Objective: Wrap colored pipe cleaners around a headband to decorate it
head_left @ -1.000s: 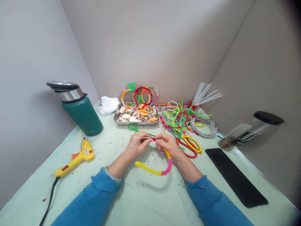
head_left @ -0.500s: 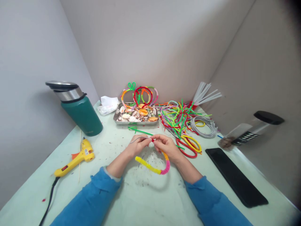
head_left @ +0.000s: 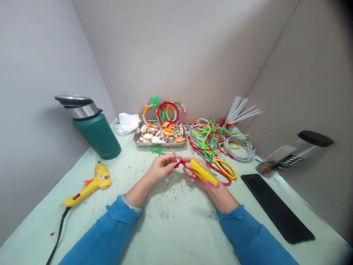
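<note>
My right hand [head_left: 197,178] is closed on a curved wire wrapped in yellow, pink and orange pipe cleaner [head_left: 202,172]. Its yellow end lies over the back of my fingers, with the pink bend near the wrist. At the wire's other end a red pipe cleaner [head_left: 181,162] crosses the grey wire [head_left: 175,155], between both hands. My left hand [head_left: 162,167] is closed in a pinch at the red pipe cleaner's end. Just beyond my right hand, scissors with red and yellow handles [head_left: 224,169] lie partly hidden.
Behind are a metal tray of shells [head_left: 160,144], wrapped rings [head_left: 167,110], loose pipe cleaners [head_left: 206,136] and a grey wire coil [head_left: 239,149]. At left stand a green bottle [head_left: 96,136] and a yellow glue gun [head_left: 88,189]. A black phone [head_left: 277,208] lies right.
The wrapped wire has turned over, its yellow end swinging from below the hands up to the right over my right hand. The red pipe cleaner's crossing now shows between the hands.
</note>
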{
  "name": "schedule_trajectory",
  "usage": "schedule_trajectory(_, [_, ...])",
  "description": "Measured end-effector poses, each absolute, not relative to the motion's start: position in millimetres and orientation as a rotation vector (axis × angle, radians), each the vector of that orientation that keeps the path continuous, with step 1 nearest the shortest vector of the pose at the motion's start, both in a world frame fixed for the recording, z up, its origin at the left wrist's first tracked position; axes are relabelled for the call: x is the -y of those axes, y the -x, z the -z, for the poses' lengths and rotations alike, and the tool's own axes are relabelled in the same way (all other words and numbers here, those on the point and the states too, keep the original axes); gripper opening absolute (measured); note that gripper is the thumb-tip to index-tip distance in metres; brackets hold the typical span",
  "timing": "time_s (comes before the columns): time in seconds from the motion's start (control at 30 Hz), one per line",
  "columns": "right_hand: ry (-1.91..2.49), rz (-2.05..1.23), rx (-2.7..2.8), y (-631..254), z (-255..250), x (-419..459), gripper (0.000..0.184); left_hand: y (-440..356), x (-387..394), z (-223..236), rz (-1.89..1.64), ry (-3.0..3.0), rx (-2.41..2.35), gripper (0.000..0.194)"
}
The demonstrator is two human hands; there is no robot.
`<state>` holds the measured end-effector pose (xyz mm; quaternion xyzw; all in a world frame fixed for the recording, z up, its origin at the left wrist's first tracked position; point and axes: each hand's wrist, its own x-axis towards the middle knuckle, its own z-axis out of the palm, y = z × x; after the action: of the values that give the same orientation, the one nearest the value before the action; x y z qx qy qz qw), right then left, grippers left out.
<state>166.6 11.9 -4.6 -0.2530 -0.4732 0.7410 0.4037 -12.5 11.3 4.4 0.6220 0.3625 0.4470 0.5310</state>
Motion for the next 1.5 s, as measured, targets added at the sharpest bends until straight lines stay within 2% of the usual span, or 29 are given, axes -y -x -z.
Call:
schedule_trajectory(0.13, [0.548,-2.040,1.122,-167.7,0.2,-7.9,0.018,14.5,-11.5,-3.0,-1.061,-1.514,-0.860,0.022])
schedule_trajectory(0.4, [0.452,-2.169,1.111,-171.7,5.3,-8.8,0.018,15.0,-9.3,-8.1,-1.048,-1.484,-0.817,0.015])
schedule_trajectory(1.07, [0.464,-2.167,1.099,-168.7,2.7,-6.4,0.017,14.1,-9.0,-8.7,-1.091,-1.484,-0.836,0.014])
schedule_trajectory(1.5, [0.718,-1.988,1.175,-164.9,7.0,-10.2,0.022,11.1,-6.9,-11.8,-1.121,-1.452,-0.855,0.020])
